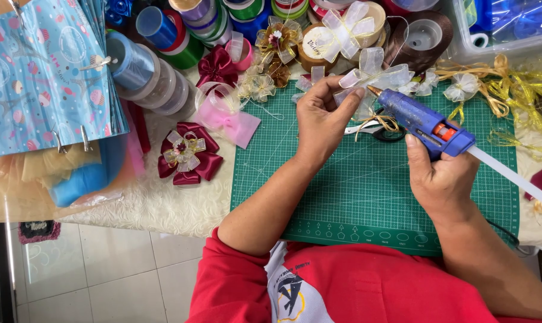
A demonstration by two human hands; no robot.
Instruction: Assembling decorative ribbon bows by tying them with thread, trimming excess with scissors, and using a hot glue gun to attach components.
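Fingers [342, 90] of the left hand [321, 122] pinch a sheer white bow [375, 76]; the right hand [441, 176] grips the glue gun [423, 122], whose hot nozzle could burn those fingertips.

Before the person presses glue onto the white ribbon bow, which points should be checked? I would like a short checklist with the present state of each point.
1. Bow held firmly: ok. The left hand pinches the white sheer bow above the green cutting mat.
2. Glue gun gripped: ok. The right hand holds the blue glue gun.
3. Nozzle aimed at the bow: ok. The tip sits right beside it.
4. Glue stick loaded: ok. A white stick projects from the back.
5. Fingers clear of the hot tip: not ok. The left fingertips are very close.
6. Gun heated: cannot tell.
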